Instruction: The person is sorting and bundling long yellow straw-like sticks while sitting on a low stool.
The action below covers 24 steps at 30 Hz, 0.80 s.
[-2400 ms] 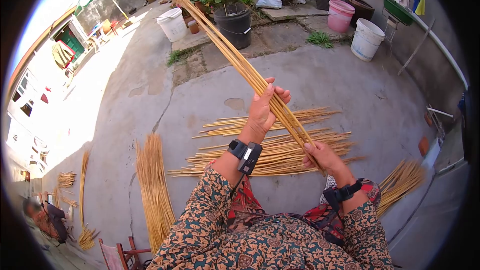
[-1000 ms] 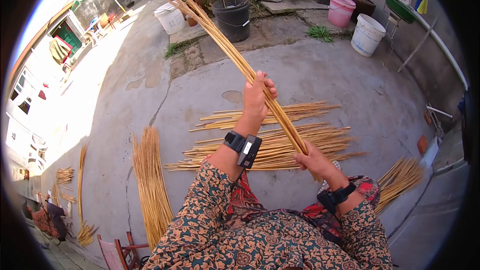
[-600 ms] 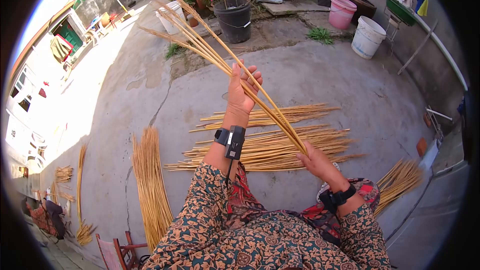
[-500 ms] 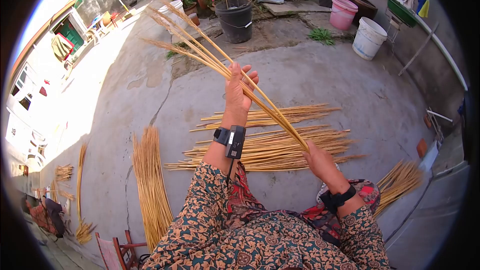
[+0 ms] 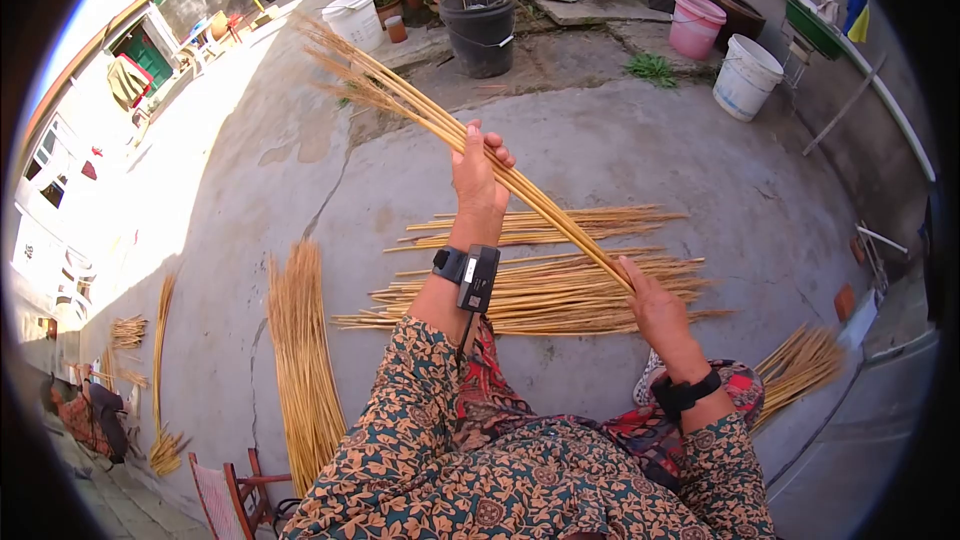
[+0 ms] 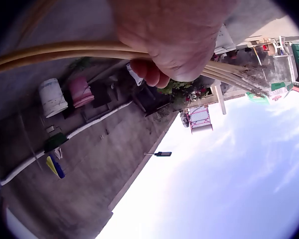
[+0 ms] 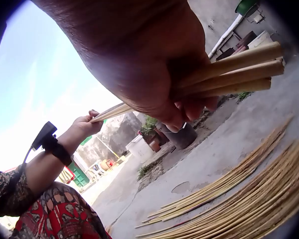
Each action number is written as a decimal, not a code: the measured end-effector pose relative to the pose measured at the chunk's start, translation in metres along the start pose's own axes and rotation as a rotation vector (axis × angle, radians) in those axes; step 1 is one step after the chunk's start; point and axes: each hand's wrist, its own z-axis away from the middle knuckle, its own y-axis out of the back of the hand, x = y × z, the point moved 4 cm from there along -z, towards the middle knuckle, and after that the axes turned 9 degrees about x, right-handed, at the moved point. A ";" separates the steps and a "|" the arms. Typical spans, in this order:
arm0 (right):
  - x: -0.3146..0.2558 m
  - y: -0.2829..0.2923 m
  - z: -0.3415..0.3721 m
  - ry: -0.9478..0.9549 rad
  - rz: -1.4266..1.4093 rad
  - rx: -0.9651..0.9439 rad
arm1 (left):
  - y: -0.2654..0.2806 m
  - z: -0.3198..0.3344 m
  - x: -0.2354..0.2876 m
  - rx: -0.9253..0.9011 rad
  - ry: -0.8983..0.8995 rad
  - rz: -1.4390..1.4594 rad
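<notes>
A small bunch of tan stalks runs diagonally between both hands, feathery heads at the upper left. My left hand grips it around the middle, thumb along the top; the left wrist view shows the hand closed over the stalks. At the lower end my right hand holds the bunch. In the right wrist view several cut ends stick out of that hand. Beneath the bunch, loose stalks lie in two groups on the concrete.
A thick row of stalks lies at the left, another bundle at the right. A wooden-framed chair stands lower left, near a seated person. Farther back are a black pot, a pink bucket and a white bucket.
The stalks, spread apart half a second ago, lie closer together. My right hand has shifted slightly right and down, while my left hand has stayed around the bunch.
</notes>
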 end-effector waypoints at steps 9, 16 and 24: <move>-0.018 0.010 -0.010 -0.034 -0.463 0.020 | -0.002 0.002 -0.008 -0.049 0.077 0.069; -0.012 0.001 -0.008 -0.104 -0.571 -0.094 | -0.005 0.006 -0.008 -0.105 0.136 0.112; -0.013 0.005 -0.004 -0.366 -0.857 -0.339 | -0.007 0.008 -0.012 -0.151 0.169 0.107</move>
